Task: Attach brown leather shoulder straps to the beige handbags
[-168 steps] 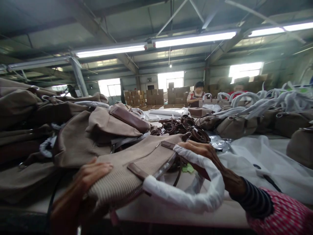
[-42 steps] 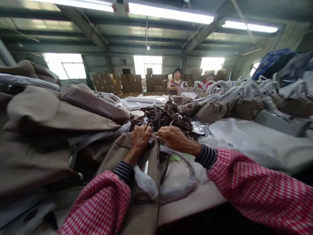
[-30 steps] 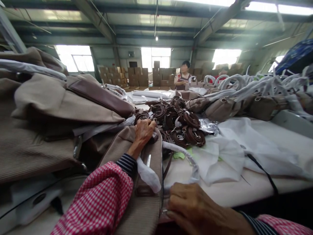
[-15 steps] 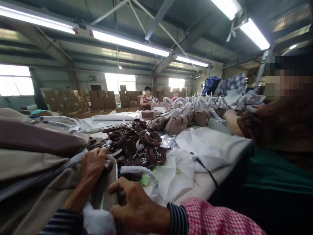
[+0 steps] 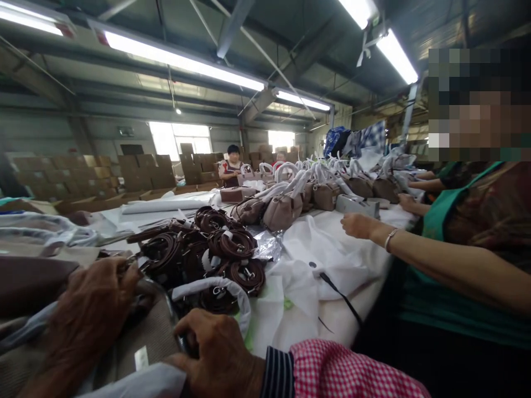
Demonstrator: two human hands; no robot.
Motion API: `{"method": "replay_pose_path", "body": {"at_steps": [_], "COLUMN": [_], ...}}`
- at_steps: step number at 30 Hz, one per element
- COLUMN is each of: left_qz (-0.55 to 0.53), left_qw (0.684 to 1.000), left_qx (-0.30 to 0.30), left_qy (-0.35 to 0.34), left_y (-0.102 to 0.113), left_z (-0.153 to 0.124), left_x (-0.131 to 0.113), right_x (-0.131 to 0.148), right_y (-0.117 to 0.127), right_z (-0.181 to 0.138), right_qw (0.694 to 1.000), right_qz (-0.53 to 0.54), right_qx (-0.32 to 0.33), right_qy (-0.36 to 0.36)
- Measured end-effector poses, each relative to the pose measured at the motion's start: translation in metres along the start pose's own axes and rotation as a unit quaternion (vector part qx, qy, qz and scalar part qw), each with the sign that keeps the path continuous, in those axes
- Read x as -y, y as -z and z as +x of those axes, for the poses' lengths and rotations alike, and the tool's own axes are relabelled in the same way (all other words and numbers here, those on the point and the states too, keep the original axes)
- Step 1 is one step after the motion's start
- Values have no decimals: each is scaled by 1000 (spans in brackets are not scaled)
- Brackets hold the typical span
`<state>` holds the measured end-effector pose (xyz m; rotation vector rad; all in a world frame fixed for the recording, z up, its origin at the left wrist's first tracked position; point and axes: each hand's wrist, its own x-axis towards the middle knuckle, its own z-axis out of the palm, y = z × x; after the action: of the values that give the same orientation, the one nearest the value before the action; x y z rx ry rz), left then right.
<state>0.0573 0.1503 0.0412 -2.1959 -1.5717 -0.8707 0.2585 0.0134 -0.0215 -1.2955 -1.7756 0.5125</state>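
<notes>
Beige handbag point(image 5: 141, 337) lies at the near left edge of the tabletop point(image 5: 365, 298), one bag under both hands, its white-wrapped handle point(image 5: 215, 287) arching up just right of it. Left hand point(image 5: 89, 318) rests flat on the bag's far end, fingers point(image 5: 120, 276) curled over the edge beside a metal ring; whether they pinch anything is hard to tell, the view is dim there. Right hand point(image 5: 219, 354) is closed on the bag's opening at the near edge, fingers point(image 5: 191, 326) bent around the zip edge, checked red sleeve point(image 5: 357, 376) behind it.

Just beyond: a heap of coiled brown straps point(image 5: 215, 249), roughly a dozen, count uncertain. Right of them, white dust bags point(image 5: 323, 260) spread flat, a black cord across them. Farther back, a row of small handbags point(image 5: 286, 204) with white-wrapped handles, too many and too overlapped to count.

One co-worker's arm point(image 5: 435, 260) reaches in from the right, hand on the white cloth, bracelet at the wrist. One more person point(image 5: 230, 168) sits at the far end, cardboard boxes point(image 5: 136, 171) stacked behind.
</notes>
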Motion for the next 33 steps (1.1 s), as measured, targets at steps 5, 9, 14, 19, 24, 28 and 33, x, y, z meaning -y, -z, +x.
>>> {"method": "replay_pose_path", "body": {"at_steps": [5,9,14,19,24,28,33], "left_qz": [-64,-162,-145,-70,-85,-47,-39], "left_qw": [967,916,924,930,931,943,944], "left_qx": [-121,71,178,166,141,59,34], "left_qy": [-214,-359,-306,-320,-326,-323,-326], "left_y": [5,28,58,74,83,101,103], "left_z": [-43,-68,-76,-92,-102,-105,-123], "left_x": [-10,-29,-43,-56,-60,-37,-7], "right_x": [14,13,12,10,9,8,6], "right_y": [7,7,11,18,18,15,13], "right_z": [-2,-5,-5,-1,-3,-5,-4], "right_qw": [995,989,958,959,945,935,952], "right_qz": [32,142,276,264,301,321,276], "right_qx": [4,30,81,106,123,122,117], "right_qy": [-95,-28,-17,-2,-27,-85,-62]}}
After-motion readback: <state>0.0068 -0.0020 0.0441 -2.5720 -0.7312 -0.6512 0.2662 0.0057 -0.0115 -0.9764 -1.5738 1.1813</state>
